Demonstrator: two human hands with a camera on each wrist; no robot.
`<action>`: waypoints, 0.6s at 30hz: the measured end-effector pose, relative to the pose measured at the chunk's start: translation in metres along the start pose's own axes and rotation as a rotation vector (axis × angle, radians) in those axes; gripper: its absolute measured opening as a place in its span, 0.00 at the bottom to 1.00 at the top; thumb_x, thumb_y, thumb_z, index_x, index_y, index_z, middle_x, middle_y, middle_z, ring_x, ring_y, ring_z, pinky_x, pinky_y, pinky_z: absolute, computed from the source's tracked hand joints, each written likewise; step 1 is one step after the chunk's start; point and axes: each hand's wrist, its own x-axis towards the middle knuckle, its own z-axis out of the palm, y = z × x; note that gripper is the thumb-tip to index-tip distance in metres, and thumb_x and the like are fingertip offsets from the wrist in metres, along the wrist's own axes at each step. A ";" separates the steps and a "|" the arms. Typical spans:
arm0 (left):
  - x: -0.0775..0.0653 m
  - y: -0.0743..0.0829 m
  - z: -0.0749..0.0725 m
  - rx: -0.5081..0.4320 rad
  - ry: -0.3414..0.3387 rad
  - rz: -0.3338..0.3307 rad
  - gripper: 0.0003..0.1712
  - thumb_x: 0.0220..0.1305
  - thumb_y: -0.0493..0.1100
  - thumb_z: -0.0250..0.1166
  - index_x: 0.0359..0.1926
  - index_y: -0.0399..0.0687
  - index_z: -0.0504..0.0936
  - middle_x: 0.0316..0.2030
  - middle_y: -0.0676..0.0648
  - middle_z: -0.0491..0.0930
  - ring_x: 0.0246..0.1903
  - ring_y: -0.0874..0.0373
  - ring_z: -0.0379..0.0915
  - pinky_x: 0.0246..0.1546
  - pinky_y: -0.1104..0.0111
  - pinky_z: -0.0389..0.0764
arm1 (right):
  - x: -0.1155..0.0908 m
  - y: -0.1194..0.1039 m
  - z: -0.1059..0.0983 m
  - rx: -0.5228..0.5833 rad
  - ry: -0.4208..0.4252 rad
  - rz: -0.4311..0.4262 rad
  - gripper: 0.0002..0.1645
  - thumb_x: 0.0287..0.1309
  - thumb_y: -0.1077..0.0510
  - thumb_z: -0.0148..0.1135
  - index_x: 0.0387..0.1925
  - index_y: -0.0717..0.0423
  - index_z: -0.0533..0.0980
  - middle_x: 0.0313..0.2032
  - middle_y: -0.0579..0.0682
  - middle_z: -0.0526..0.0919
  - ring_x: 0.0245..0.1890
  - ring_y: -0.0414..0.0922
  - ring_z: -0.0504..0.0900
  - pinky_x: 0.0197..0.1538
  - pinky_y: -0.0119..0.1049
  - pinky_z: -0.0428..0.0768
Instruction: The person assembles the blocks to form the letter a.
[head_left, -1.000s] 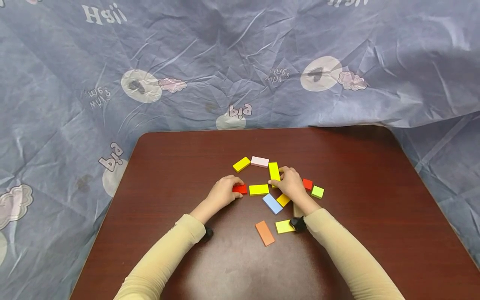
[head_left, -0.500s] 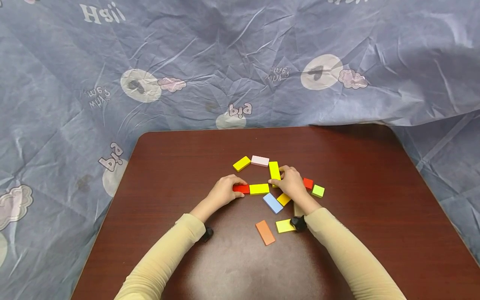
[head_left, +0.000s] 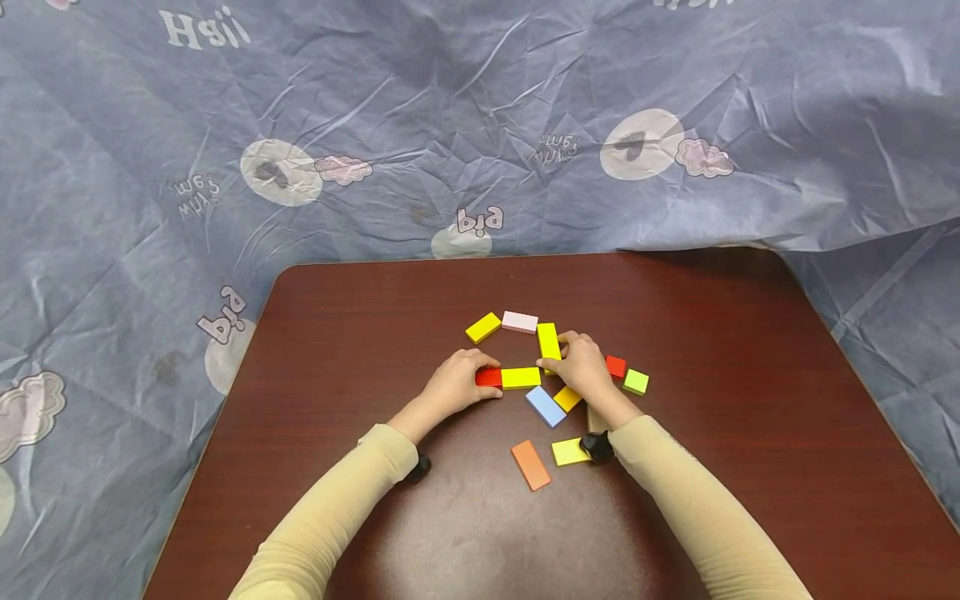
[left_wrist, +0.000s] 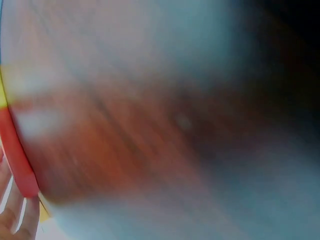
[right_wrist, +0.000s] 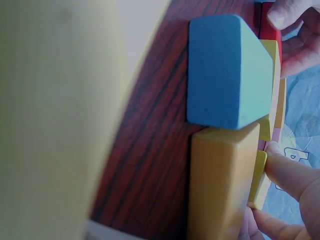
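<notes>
My left hand (head_left: 455, 383) pinches a red block (head_left: 489, 377) between thumb and fingers, flat on the table. The red block's right end meets a yellow block (head_left: 521, 379) lying in line with it. In the left wrist view the red block (left_wrist: 19, 155) shows at the left edge; most of that view is blurred. My right hand (head_left: 588, 368) has its thumb and fingers around another yellow block (head_left: 548, 340), which lies lengthwise away from me. The right wrist view shows those fingertips on this yellow block (right_wrist: 257, 180), partly behind an orange-yellow block (right_wrist: 220, 185).
Behind the hands lie a yellow block (head_left: 483, 327) and a pale pink block (head_left: 520, 322). A blue block (head_left: 545, 407), an orange block (head_left: 530, 466) and a light yellow block (head_left: 570, 452) lie nearer. Right of the hand are a red block (head_left: 616, 367) and a green block (head_left: 636, 382).
My left hand has slid the red block right, closing the small gap to the yellow block and nudging that block slightly right. My right hand stays in place.
</notes>
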 end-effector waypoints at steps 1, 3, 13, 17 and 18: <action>0.001 0.002 0.001 0.030 0.011 0.012 0.25 0.54 0.53 0.75 0.52 0.49 0.84 0.47 0.49 0.83 0.47 0.53 0.76 0.49 0.61 0.79 | 0.000 0.000 0.000 -0.001 -0.001 0.001 0.39 0.55 0.48 0.72 0.61 0.66 0.70 0.45 0.62 0.78 0.43 0.54 0.76 0.44 0.42 0.79; 0.003 0.004 0.004 0.076 0.032 0.038 0.24 0.54 0.53 0.75 0.49 0.48 0.85 0.44 0.50 0.84 0.43 0.55 0.76 0.45 0.63 0.80 | 0.000 0.000 0.000 -0.004 0.002 0.001 0.39 0.55 0.48 0.72 0.61 0.66 0.70 0.45 0.62 0.78 0.42 0.54 0.76 0.43 0.42 0.78; 0.005 0.017 0.006 0.119 0.054 0.080 0.19 0.55 0.49 0.75 0.46 0.45 0.87 0.39 0.50 0.83 0.39 0.56 0.76 0.42 0.65 0.82 | 0.000 -0.001 0.001 -0.006 0.000 0.002 0.39 0.56 0.48 0.71 0.61 0.67 0.70 0.44 0.62 0.78 0.41 0.54 0.77 0.43 0.42 0.78; 0.005 0.016 0.005 0.108 0.034 0.085 0.25 0.55 0.52 0.75 0.52 0.45 0.84 0.44 0.49 0.83 0.44 0.54 0.77 0.48 0.64 0.81 | 0.000 -0.002 0.000 -0.004 0.003 0.005 0.39 0.56 0.48 0.71 0.61 0.67 0.70 0.44 0.62 0.78 0.40 0.53 0.77 0.41 0.41 0.78; 0.005 0.014 0.004 0.096 0.021 0.082 0.28 0.55 0.53 0.75 0.54 0.45 0.83 0.46 0.48 0.83 0.46 0.54 0.77 0.50 0.64 0.80 | 0.000 -0.002 0.000 -0.003 0.004 0.006 0.39 0.56 0.48 0.71 0.61 0.67 0.70 0.43 0.62 0.78 0.40 0.53 0.77 0.41 0.41 0.78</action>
